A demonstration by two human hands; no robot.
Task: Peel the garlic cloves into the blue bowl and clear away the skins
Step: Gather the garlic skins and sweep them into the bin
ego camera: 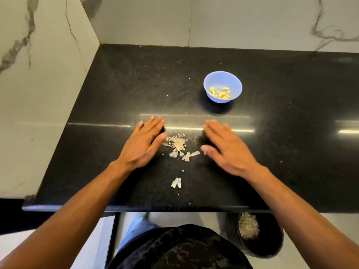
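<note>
A blue bowl stands on the black counter and holds several peeled yellowish garlic cloves. A loose pile of pale garlic skins lies between my hands, with a smaller scrap closer to the front edge. My left hand lies flat on the counter just left of the pile, fingers straight. My right hand lies flat just right of the pile, fingers straight and slightly blurred. Neither hand holds anything.
Marble-patterned walls close off the counter at the left and the back. On the floor below the front edge, to the right, a dark bin contains garlic skins. Tiny skin crumbs dot the counter near the front edge.
</note>
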